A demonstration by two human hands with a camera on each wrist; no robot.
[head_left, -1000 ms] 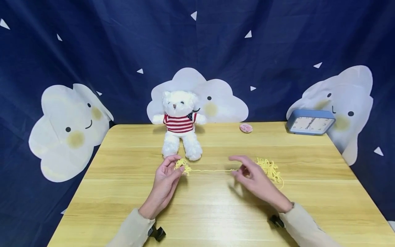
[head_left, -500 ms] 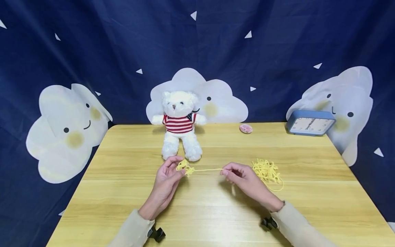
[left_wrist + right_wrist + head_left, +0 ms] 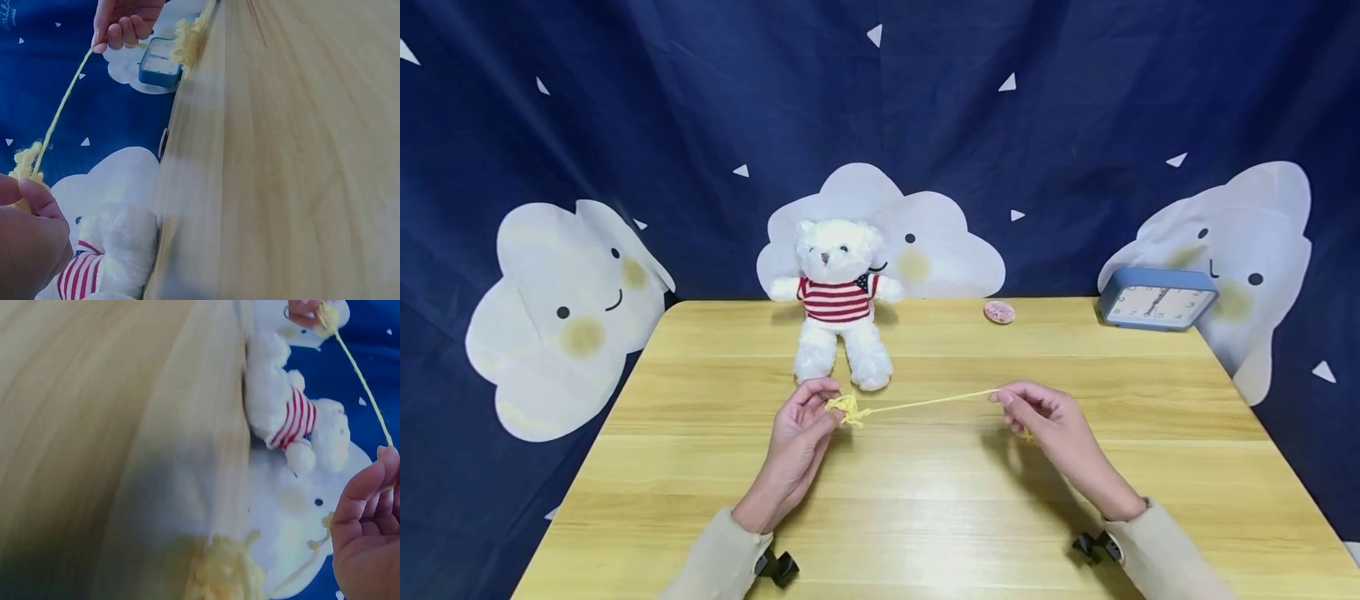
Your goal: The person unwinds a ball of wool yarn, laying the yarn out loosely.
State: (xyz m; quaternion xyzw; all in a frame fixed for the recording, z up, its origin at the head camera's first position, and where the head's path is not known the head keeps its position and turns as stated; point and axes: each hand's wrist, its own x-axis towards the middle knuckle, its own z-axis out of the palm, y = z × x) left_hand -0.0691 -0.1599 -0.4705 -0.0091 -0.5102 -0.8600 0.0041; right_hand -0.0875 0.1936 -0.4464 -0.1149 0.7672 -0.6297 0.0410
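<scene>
Between its thumb and fingers, the left hand (image 3: pixel 797 437) pinches a small bunch of yellow yarn (image 3: pixel 844 406), just in front of the teddy bear's feet. A single strand of the yarn (image 3: pixel 932 401) runs taut from that bunch, rising slightly to the right. Its other end is pinched by the right hand (image 3: pixel 1052 425), held above the table. In the left wrist view a loose yarn pile (image 3: pixel 189 44) lies on the table near the right hand. That pile is mostly hidden behind the right hand in the head view; the right wrist view shows the yarn pile (image 3: pixel 225 572) blurred.
A white teddy bear (image 3: pixel 837 298) in a striped shirt sits behind the left hand. Farther back on the wooden table (image 3: pixel 895 517) are a small pink round item (image 3: pixel 999 312) and a blue clock (image 3: pixel 1159 298) at the right. A dark blue curtain (image 3: pixel 940 108) hangs behind.
The right hand first moved left with loosely spread fingers, pinched the strand, then drew it rightward and slightly up. The stretch between the hands is now longer. The left hand has barely moved.
</scene>
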